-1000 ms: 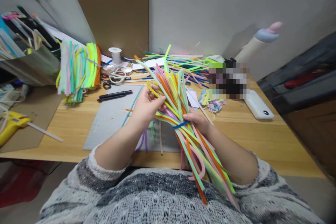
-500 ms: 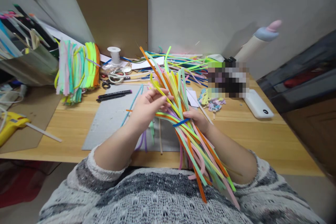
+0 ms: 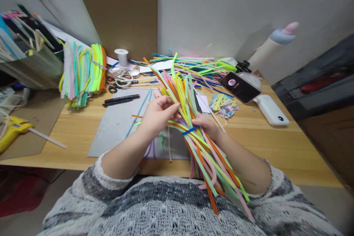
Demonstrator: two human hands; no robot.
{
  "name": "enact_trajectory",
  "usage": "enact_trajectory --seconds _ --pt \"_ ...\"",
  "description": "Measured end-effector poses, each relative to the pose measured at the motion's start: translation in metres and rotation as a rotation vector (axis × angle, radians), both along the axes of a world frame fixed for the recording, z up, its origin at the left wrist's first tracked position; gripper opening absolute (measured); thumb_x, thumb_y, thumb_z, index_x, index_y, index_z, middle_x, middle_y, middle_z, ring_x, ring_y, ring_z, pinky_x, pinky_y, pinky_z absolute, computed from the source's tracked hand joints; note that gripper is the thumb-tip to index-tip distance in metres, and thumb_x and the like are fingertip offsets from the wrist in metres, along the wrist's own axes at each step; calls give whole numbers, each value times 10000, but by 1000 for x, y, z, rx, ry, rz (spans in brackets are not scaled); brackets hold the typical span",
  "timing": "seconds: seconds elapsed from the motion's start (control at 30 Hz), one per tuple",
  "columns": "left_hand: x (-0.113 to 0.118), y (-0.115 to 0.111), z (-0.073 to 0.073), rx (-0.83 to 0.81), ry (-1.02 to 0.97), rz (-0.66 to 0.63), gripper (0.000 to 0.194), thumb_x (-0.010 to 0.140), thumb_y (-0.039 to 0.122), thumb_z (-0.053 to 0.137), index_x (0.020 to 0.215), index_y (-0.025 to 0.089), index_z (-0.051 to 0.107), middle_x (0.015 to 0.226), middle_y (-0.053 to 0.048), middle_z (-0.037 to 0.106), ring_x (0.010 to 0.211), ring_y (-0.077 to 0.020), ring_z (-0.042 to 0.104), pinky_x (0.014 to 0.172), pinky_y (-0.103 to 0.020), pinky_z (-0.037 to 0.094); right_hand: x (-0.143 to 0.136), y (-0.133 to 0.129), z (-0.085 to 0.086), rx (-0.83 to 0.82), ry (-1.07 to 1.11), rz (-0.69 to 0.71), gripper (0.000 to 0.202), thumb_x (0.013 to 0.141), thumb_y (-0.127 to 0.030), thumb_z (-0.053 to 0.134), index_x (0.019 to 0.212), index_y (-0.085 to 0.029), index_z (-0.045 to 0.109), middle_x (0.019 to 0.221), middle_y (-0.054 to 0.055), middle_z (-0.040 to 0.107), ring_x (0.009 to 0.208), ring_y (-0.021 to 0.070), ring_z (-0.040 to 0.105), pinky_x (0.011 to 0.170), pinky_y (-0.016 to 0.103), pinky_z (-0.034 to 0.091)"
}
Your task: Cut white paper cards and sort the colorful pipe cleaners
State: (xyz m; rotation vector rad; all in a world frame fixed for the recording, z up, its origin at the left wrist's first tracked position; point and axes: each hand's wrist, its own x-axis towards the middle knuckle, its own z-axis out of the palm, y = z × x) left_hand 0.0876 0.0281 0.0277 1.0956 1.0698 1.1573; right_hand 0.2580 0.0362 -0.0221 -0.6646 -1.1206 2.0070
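Observation:
A bundle of multicoloured pipe cleaners (image 3: pixel 203 155) slants across the front of the desk, bound at its waist by a blue pipe cleaner (image 3: pixel 190 130). My right hand (image 3: pixel 207 124) is wrapped round the bundle just above this tie, its thumb in front and its other fingers hidden behind. On the bundle's upper left side, my left hand (image 3: pixel 161 113) is closed with thumb and fingers on some of the pipe cleaners; its fingertips are partly hidden. Orange and green stems bend out leftward beneath my left hand. The lower ends hang past the desk edge over my lap.
A grey board (image 3: pixel 110 132) lies under my hands, with black markers (image 3: pixel 121 99) on it. A yellow glue gun (image 3: pixel 12 131) is at the left, near folded pipe cleaners (image 3: pixel 83 73). Behind are a white spool (image 3: pixel 121 57) and loose pipe cleaners (image 3: pixel 193 64); rightward, a phone (image 3: pixel 242 86) and power bank (image 3: pixel 272 110).
My left hand has moved slightly right and down, closer against the bundle, and its fingers have drawn together. The yellow stems near it have shifted. My right hand keeps its hold.

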Motion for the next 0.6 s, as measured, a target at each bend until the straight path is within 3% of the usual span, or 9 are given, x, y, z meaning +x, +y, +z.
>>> enact_trajectory --seconds 0.1,0.33,0.4,0.47,0.57,0.6 --pt "0 0 -1 18 -32 32 161 761 232 641 718 148 511 533 -1 623 475 -103 611 475 -181 479 -1 -1 2 -3 4 -7 551 632 -266 596 1174 -179 543 1091 56 662 993 251 616 859 361 480" --pt "-10 14 3 224 -206 347 146 814 281 598 845 208 476 712 15 682 463 -90 576 411 -194 417 1 -4 0 -7 -78 -2 629 652 -264 626 1265 -219 492 1138 26 658 975 232 628 788 317 493" --pt "-23 18 14 302 -181 446 88 870 274 540 856 221 471 635 43 656 441 -75 545 415 -186 385 2 -4 -1 -12 -74 2 627 658 -262 631 1269 -220 492 1126 19 665 926 215 642 756 297 496" --pt "-45 21 31 394 -200 631 72 934 236 439 865 229 459 617 69 643 460 -58 533 443 -178 372 3 -3 -3 -26 -66 9 614 661 -259 634 1259 -221 501 1105 14 676 813 186 659 702 278 502" --pt "-89 25 63 473 -394 937 233 1002 226 256 867 225 446 685 91 647 651 -40 596 544 -165 411 5 -1 -4 -59 -48 10 593 642 -252 642 1222 -211 529 1062 17 695 687 161 658 635 265 510" --pt "-103 26 72 477 -511 931 253 1006 252 259 853 225 459 714 97 646 731 -25 604 567 -149 421 5 0 -5 -71 -39 3 591 632 -250 643 1211 -205 537 1049 22 700 695 170 664 627 267 515"
